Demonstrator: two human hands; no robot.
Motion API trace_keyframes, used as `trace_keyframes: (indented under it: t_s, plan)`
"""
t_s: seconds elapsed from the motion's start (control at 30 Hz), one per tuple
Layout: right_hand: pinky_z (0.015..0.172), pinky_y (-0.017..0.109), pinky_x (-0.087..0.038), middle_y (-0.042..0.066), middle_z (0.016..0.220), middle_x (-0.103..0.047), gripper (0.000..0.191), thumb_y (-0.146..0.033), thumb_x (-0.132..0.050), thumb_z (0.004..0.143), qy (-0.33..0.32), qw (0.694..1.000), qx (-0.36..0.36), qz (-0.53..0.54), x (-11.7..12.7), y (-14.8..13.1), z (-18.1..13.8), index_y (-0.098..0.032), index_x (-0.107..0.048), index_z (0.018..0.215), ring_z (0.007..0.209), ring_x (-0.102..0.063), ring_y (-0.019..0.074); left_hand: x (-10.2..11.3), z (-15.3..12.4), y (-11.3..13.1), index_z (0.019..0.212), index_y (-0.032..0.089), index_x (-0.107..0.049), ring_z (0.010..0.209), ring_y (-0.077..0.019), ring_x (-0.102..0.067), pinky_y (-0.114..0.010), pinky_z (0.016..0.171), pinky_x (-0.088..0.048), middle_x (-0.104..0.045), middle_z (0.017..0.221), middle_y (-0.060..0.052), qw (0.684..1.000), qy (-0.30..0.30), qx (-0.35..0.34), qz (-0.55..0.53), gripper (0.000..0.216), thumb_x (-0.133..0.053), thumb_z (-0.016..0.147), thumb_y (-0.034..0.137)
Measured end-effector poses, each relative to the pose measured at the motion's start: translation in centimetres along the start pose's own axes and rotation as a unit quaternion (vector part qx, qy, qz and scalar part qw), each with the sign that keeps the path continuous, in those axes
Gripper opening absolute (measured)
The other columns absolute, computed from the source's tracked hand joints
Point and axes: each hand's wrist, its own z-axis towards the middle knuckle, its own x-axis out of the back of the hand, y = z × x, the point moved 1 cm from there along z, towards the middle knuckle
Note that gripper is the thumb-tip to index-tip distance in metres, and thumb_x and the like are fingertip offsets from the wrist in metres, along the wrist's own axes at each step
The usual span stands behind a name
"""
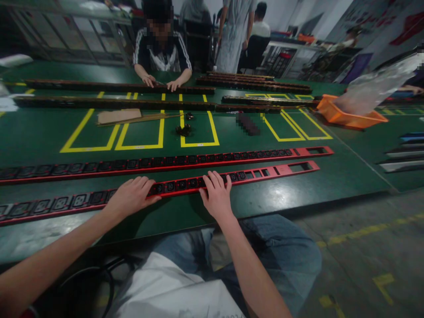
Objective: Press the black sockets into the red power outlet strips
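Note:
A long red power strip (182,185) with rows of black sockets lies slantwise along the near edge of the table. My left hand (135,194) is closed over it left of the middle, thumb along the near side. Farther right, my right hand (216,193) grips the same strip, its fingers over the far edge and thumb at the near side. Sockets under both hands are hidden. Toward its right end, several cutouts and one long opening (300,167) show in the red housing. Just beyond lies a second red power strip (192,160), apart from my hands.
The green table (274,207) carries yellow tape outlines. Across it, a co-worker's hands (172,85) touch a long dark strip (122,86). Cardboard (119,116) and small dark parts (183,130) lie mid-table. At right stands an orange bin (354,118) with a plastic bag.

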Motion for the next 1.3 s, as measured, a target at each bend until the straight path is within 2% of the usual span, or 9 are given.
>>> trace_keyframes:
  t_s: [0.17, 0.33, 0.43, 0.57, 0.7, 0.83, 1.0, 1.13, 1.3]
  plan:
    - [0.123, 0.065, -0.016, 0.013, 0.145, -0.062, 0.054, -0.042, -0.07, 0.095, -0.044, 0.999, -0.002, -0.014, 0.5, -0.1, 0.7, -0.021, -0.056, 0.144, 0.139, -0.049, 0.0336, 1.3, -0.8, -0.2, 0.125, 0.013, -0.064, 0.1, -0.035, -0.068, -0.044, 0.082, -0.053, -0.07, 0.109, -0.015, 0.999, -0.033, 0.037, 0.007, 0.056, -0.056, 0.095, 0.059]
    - [0.122, 0.06, -0.021, 0.01, 0.129, -0.069, 0.048, -0.045, -0.074, 0.093, -0.097, 0.995, 0.024, -0.029, 1.2, 0.8, 2.6, -0.022, -0.062, 0.133, 0.125, -0.057, 0.0312, 1.1, -3.1, -4.1, 0.121, 0.016, -0.064, 0.105, -0.0345, -0.069, -0.041, 0.079, -0.054, -0.07, 0.114, -0.014, 0.994, -0.094, 0.053, -0.007, 0.05, -0.061, 0.093, 0.057]
    - [0.117, 0.054, -0.03, 0.009, 0.122, -0.071, 0.044, -0.047, -0.074, 0.092, -0.117, 0.991, 0.056, -0.041, 1.7, 1.3, 3.4, -0.021, -0.064, 0.126, 0.117, -0.061, 0.03, 1.2, -3.6, -5.4, 0.118, 0.018, -0.063, 0.109, -0.0313, -0.068, -0.036, 0.076, -0.054, -0.069, 0.116, -0.013, 0.992, -0.117, 0.054, -0.014, 0.045, -0.061, 0.094, 0.056]
    - [0.102, 0.05, -0.039, 0.01, 0.116, -0.073, 0.045, -0.047, -0.076, 0.09, -0.095, 0.989, 0.087, -0.076, 1.9, 2.1, 3.6, -0.019, -0.064, 0.123, 0.109, -0.063, 0.0322, 2.5, -2.9, -5.4, 0.121, 0.018, -0.06, 0.112, -0.0256, -0.068, -0.031, 0.076, -0.053, -0.069, 0.119, -0.011, 0.988, -0.15, 0.023, -0.023, 0.046, -0.063, 0.095, 0.056]
    - [0.101, 0.049, -0.038, 0.012, 0.119, -0.072, 0.044, -0.047, -0.074, 0.092, -0.049, 0.99, 0.108, -0.08, 2.2, 2.7, 3.2, -0.018, -0.063, 0.124, 0.11, -0.063, 0.0323, 4.2, -2.3, -5.8, 0.119, 0.017, -0.06, 0.11, -0.0256, -0.067, -0.032, 0.079, -0.054, -0.068, 0.117, -0.012, 0.99, -0.141, 0.017, -0.017, 0.051, -0.064, 0.092, 0.06]
    - [0.101, 0.048, -0.039, 0.012, 0.12, -0.072, 0.045, -0.048, -0.072, 0.093, -0.032, 0.992, 0.1, -0.07, 2.3, 1.6, 3.5, -0.017, -0.063, 0.124, 0.111, -0.063, 0.0311, 5.1, -2.8, -7.4, 0.117, 0.017, -0.059, 0.112, -0.0261, -0.066, -0.033, 0.082, -0.054, -0.066, 0.118, -0.012, 0.992, -0.123, 0.018, -0.018, 0.05, -0.067, 0.091, 0.059]
    - [0.102, 0.05, -0.039, 0.013, 0.121, -0.072, 0.047, -0.047, -0.076, 0.091, -0.069, 0.994, 0.074, -0.047, 0.3, -2.8, 4.5, -0.017, -0.065, 0.125, 0.114, -0.062, 0.032, 3.8, -4.5, -10.6, 0.121, 0.017, -0.058, 0.116, -0.0278, -0.066, -0.035, 0.083, -0.056, -0.067, 0.122, -0.013, 0.985, -0.163, 0.041, -0.028, 0.048, -0.066, 0.091, 0.054]
    - [0.105, 0.052, -0.04, 0.014, 0.126, -0.07, 0.05, -0.041, -0.074, 0.093, -0.134, 0.987, 0.08, -0.02, -0.9, -7.3, 4.5, -0.017, -0.061, 0.135, 0.116, -0.061, 0.032, 1.7, -8.0, -14.0, 0.119, 0.019, -0.06, 0.11, -0.0297, -0.07, -0.039, 0.084, -0.057, -0.069, 0.123, -0.014, 0.976, -0.193, 0.086, -0.043, 0.041, -0.058, 0.093, 0.051]
    - [0.121, 0.055, -0.03, 0.015, 0.152, -0.056, 0.057, -0.031, -0.065, 0.098, -0.149, 0.978, 0.148, 0.009, -1.6, -9.5, 4.2, -0.018, -0.047, 0.15, 0.141, -0.046, 0.0299, -2.4, -12.2, -20.6, 0.118, 0.033, -0.056, 0.112, -0.0281, -0.069, -0.043, 0.09, -0.057, -0.073, 0.122, 0.0, 0.976, -0.126, 0.146, -0.096, 0.042, -0.045, 0.087, 0.059]
